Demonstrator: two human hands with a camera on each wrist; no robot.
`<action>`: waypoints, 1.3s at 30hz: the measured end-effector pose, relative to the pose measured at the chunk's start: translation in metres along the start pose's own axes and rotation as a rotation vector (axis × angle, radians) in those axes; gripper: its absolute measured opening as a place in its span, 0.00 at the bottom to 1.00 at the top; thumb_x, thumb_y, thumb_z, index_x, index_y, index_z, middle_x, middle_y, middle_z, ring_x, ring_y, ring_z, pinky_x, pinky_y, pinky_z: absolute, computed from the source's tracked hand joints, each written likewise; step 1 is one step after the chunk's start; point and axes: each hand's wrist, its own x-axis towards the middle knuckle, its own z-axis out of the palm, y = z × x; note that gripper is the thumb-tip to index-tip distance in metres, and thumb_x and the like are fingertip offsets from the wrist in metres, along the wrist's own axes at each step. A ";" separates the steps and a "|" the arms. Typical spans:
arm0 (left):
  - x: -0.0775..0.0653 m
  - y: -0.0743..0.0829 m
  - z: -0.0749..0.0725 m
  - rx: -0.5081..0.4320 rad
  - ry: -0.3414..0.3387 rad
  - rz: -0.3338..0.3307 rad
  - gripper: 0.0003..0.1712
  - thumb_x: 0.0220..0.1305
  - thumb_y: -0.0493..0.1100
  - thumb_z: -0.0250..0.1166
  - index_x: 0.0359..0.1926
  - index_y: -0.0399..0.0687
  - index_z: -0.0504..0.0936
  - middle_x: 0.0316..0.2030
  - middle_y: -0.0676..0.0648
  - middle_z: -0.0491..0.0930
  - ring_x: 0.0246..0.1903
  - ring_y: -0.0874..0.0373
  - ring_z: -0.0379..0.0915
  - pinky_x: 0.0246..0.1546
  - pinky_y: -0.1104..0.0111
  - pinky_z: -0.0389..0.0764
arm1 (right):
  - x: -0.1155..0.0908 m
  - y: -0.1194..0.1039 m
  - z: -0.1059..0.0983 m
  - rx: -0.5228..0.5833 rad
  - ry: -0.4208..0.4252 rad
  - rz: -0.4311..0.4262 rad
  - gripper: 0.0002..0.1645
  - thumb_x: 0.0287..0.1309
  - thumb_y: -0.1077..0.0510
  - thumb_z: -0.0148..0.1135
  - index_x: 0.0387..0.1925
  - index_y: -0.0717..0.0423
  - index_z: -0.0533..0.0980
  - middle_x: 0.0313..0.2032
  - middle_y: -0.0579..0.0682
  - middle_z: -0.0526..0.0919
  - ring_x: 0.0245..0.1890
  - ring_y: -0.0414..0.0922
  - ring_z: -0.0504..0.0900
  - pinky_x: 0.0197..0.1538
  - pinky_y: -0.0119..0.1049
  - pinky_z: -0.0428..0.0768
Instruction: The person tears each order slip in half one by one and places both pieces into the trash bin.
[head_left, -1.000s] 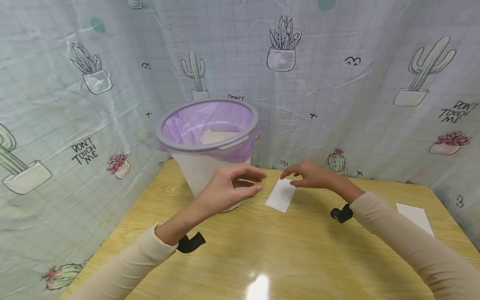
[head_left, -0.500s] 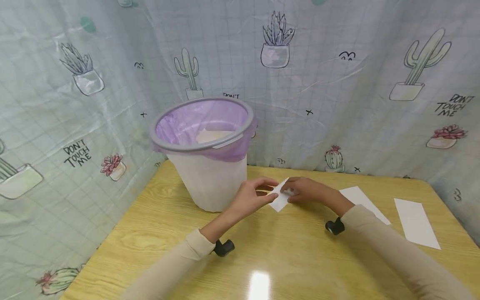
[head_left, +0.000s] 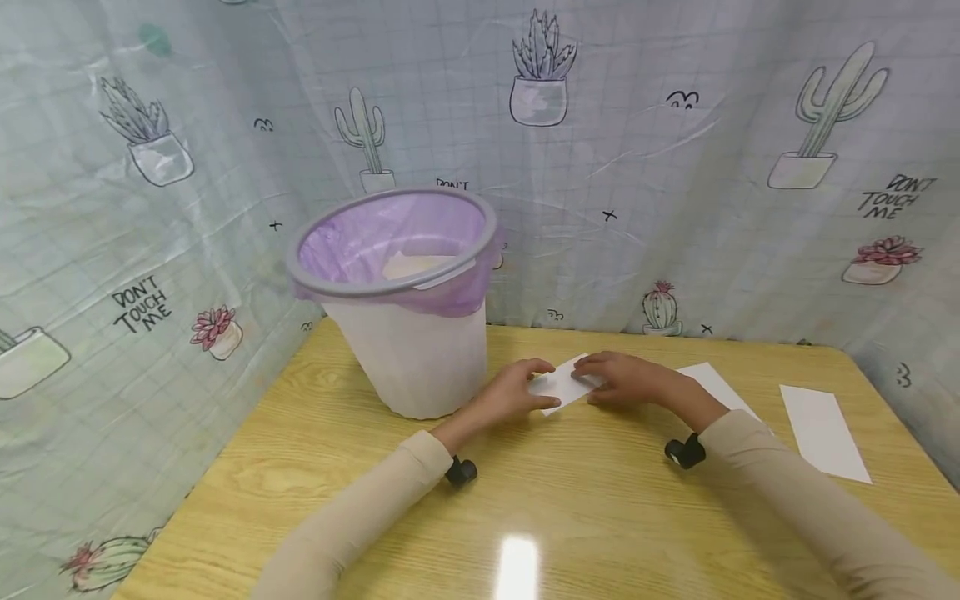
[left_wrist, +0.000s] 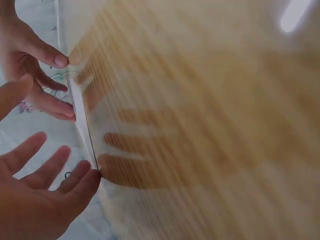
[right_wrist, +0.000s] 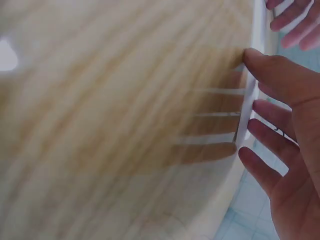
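A small white piece of paper point(head_left: 564, 381) lies on the table between both hands, slanted up to the right in the head view. At its right end, my right hand point(head_left: 630, 382) holds it between thumb and fingers. My left hand point(head_left: 510, 390) is at the other end, thumb and fingers apart, fingertips at the paper. In the left wrist view, the left hand's fingers point(left_wrist: 62, 182) are spread, one fingertip by the paper's edge. The right wrist view has the right thumb point(right_wrist: 270, 70) at the near side of the thin white edge and fingers along the far side.
A white bin point(head_left: 420, 358) with a grey rim and purple liner stands left of the hands, something pale inside. Two more white papers point(head_left: 825, 433) lie to the right, one partly behind the right forearm. A cactus-print curtain point(head_left: 600, 167) rises behind the wooden table point(head_left: 600, 517).
The left hand has moved right to the paper. Both hands have turned the paper from nearly upright to a flatter slant. A second paper has come into view by the right forearm.
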 end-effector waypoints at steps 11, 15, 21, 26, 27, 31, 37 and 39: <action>0.014 -0.002 0.008 0.255 -0.117 0.046 0.36 0.49 0.53 0.75 0.58 0.50 0.73 0.55 0.50 0.72 0.57 0.52 0.63 0.57 0.63 0.67 | -0.013 -0.009 0.006 -0.060 0.088 0.000 0.24 0.55 0.49 0.68 0.50 0.56 0.77 0.49 0.52 0.77 0.50 0.49 0.74 0.52 0.45 0.75; 0.015 0.001 0.007 0.294 -0.140 0.057 0.31 0.50 0.54 0.74 0.55 0.50 0.77 0.55 0.51 0.72 0.55 0.53 0.64 0.57 0.65 0.67 | -0.013 -0.008 0.006 -0.038 0.086 -0.009 0.24 0.53 0.48 0.69 0.49 0.56 0.78 0.48 0.51 0.78 0.49 0.49 0.75 0.51 0.44 0.76; 0.018 0.008 0.004 0.323 -0.171 0.053 0.27 0.51 0.53 0.73 0.51 0.51 0.80 0.54 0.50 0.72 0.55 0.52 0.66 0.57 0.65 0.68 | -0.011 -0.011 0.001 -0.014 0.059 0.012 0.25 0.51 0.47 0.70 0.49 0.54 0.79 0.48 0.50 0.79 0.49 0.48 0.76 0.50 0.44 0.76; 0.021 0.010 0.001 0.354 -0.179 0.072 0.24 0.51 0.51 0.73 0.49 0.49 0.82 0.51 0.49 0.75 0.54 0.53 0.69 0.57 0.66 0.69 | -0.011 -0.013 0.000 -0.017 0.056 0.011 0.21 0.52 0.49 0.69 0.47 0.52 0.80 0.48 0.49 0.80 0.49 0.48 0.77 0.49 0.43 0.76; 0.022 0.010 0.001 0.360 -0.180 0.074 0.23 0.51 0.50 0.73 0.48 0.49 0.82 0.51 0.49 0.76 0.53 0.54 0.70 0.57 0.67 0.70 | -0.011 -0.014 -0.001 -0.020 0.060 0.007 0.20 0.53 0.50 0.69 0.46 0.51 0.80 0.48 0.48 0.80 0.48 0.47 0.77 0.48 0.43 0.76; 0.026 0.011 0.000 0.387 -0.175 0.086 0.20 0.51 0.48 0.73 0.46 0.48 0.83 0.47 0.50 0.78 0.50 0.57 0.72 0.53 0.69 0.72 | -0.012 -0.016 0.000 -0.019 0.079 -0.010 0.18 0.53 0.51 0.69 0.45 0.51 0.81 0.46 0.47 0.81 0.45 0.45 0.78 0.46 0.42 0.77; 0.028 0.011 0.000 0.371 -0.160 0.057 0.16 0.53 0.43 0.71 0.44 0.49 0.82 0.44 0.51 0.79 0.45 0.58 0.73 0.48 0.68 0.74 | -0.011 -0.016 0.002 -0.052 0.112 -0.023 0.16 0.53 0.52 0.69 0.43 0.51 0.82 0.43 0.47 0.83 0.41 0.44 0.80 0.44 0.40 0.77; 0.028 0.011 0.000 0.364 -0.152 0.054 0.14 0.54 0.43 0.70 0.44 0.50 0.82 0.42 0.52 0.80 0.43 0.59 0.73 0.46 0.68 0.73 | -0.010 -0.015 0.002 -0.048 0.107 -0.008 0.17 0.52 0.50 0.69 0.43 0.51 0.82 0.42 0.46 0.83 0.39 0.43 0.80 0.42 0.39 0.77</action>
